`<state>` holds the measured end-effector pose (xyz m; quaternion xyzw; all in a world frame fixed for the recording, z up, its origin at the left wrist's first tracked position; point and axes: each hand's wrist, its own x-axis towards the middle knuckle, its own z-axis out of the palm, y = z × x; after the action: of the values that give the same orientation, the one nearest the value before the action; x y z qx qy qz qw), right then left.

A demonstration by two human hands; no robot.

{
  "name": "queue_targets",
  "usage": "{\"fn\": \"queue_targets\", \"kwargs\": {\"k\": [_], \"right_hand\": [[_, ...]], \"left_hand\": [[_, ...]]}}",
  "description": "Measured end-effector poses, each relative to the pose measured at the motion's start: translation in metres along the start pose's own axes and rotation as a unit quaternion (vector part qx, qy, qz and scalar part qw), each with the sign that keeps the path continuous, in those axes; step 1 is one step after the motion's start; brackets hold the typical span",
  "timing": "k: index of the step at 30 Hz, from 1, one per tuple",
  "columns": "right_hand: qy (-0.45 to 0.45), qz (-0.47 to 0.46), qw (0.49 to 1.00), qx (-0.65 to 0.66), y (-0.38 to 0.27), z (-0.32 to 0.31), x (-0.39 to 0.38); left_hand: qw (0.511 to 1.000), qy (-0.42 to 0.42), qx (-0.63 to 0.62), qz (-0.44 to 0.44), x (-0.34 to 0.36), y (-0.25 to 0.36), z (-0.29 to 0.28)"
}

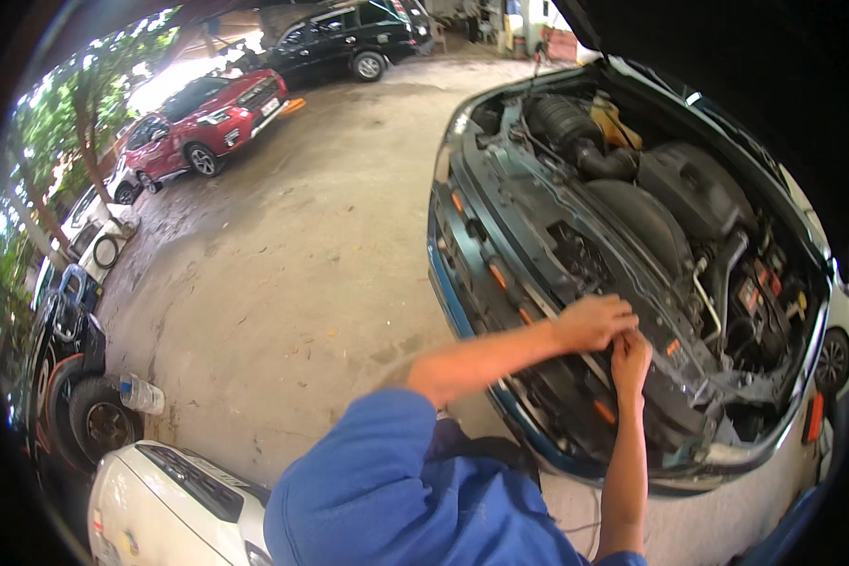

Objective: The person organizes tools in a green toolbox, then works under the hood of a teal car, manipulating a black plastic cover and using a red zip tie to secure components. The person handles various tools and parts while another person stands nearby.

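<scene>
Both my hands meet over the front edge of a car's open engine bay, just behind the grille. My left hand [592,324] reaches across from the left with its fingers curled and pinched. Right beside it, my right hand [632,363] is closed too, its fingertips nearly touching the left ones. Whatever they pinch is hidden or too small to make out. Below them runs the dark radiator cover panel [528,203]. The slatted front grille [481,259] carries several orange pieces [497,275].
Behind the panel sit a black engine cover [696,189], a yellowish fluid tank [615,124] and a battery [753,294]. The raised hood [726,57] hangs overhead. A red car [208,118], a black SUV [340,42], a white vehicle [151,500] and a loose wheel [102,422] stand around.
</scene>
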<state>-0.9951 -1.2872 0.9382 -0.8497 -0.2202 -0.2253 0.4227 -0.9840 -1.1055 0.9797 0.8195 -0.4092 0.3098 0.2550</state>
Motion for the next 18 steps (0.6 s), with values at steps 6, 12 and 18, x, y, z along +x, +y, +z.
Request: {"fn": "queue_targets", "kwargs": {"k": [6, 12, 18], "right_hand": [[0.017, 0.005, 1.000, 0.022, 0.013, 0.008, -0.006], [0.031, 0.044, 0.991, 0.119, 0.007, 0.015, -0.005], [0.023, -0.016, 0.999, 0.024, 0.007, 0.008, -0.003]], "left_hand": [[0.950, 0.207, -0.132, -0.192, -0.005, 0.041, 0.035], [0.889, 0.259, -0.216, -0.310, -0.001, 0.052, 0.036], [0.937, 0.249, -0.126, -0.212, -0.009, 0.044, 0.036]]}}
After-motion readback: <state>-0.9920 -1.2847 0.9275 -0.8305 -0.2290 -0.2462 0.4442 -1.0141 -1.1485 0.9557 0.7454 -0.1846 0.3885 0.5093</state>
